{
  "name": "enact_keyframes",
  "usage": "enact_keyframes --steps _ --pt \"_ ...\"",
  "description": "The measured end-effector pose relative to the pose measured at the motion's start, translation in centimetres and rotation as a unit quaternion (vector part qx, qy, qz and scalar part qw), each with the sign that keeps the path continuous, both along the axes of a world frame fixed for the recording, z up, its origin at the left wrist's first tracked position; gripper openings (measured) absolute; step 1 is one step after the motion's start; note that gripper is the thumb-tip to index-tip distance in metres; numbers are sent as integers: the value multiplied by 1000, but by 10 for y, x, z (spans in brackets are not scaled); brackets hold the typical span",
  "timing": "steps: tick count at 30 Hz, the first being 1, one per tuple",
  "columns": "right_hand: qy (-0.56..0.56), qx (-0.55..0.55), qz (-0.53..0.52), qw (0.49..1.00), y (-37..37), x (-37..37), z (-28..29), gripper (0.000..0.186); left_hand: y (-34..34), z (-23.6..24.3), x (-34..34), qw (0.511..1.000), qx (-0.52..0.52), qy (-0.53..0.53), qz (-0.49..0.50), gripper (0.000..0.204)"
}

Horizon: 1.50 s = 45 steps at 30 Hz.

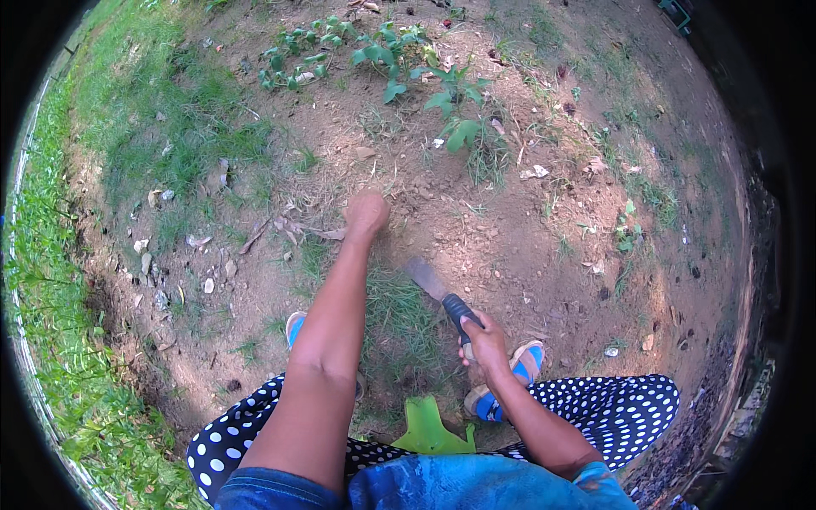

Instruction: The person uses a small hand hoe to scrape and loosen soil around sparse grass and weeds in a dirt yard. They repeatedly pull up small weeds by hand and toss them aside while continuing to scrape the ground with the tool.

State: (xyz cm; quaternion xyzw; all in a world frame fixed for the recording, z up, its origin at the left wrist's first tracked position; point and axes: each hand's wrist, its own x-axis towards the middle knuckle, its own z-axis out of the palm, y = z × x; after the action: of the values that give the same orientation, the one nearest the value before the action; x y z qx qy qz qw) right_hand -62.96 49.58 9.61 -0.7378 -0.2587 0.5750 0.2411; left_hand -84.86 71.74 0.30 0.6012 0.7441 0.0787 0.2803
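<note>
My right hand (483,340) is wrapped round the dark ribbed handle of a hand trowel (425,279). Its flat grey blade points forward and left, low over the soil beside a grass patch (398,310). Ahead and to the left, my left hand (367,211) is closed in a fist down at the bare soil (442,225). The fingers are turned under, so whatever they may grip is hidden. Dry leaves (310,229) lie just left of that fist.
Leafy green plants (459,102) grow ahead. Grass (183,127) spreads at the left, with stones (209,286) scattered nearby. My sandalled foot (527,361) stands close to the right hand. A bright green piece (429,429) shows between my legs.
</note>
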Motion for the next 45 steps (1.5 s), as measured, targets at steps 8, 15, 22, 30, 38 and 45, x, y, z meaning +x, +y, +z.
enact_keyframes --steps 8,15,22,30,38,45 --pt "42 -32 -18 998 7 60 94 36 -5 -7 -5 979 -110 16 -172 30" --pt "-217 101 211 948 -35 79 11 40 -55 -26 37 955 -165 -1 -247 31" --pt "88 -108 -94 986 -19 37 23 36 -96 -2 66 966 -208 23 -153 34" --pt "-61 -6 64 996 -24 94 114 36 -93 -54 29 947 -280 3 -156 36" --pt "72 -88 -42 993 -21 22 -6 35 -72 -87 31 951 -233 -26 -202 34" --pt "154 -62 -88 982 -2 15 39 36 -16 -41 11 950 -228 6 -213 34"
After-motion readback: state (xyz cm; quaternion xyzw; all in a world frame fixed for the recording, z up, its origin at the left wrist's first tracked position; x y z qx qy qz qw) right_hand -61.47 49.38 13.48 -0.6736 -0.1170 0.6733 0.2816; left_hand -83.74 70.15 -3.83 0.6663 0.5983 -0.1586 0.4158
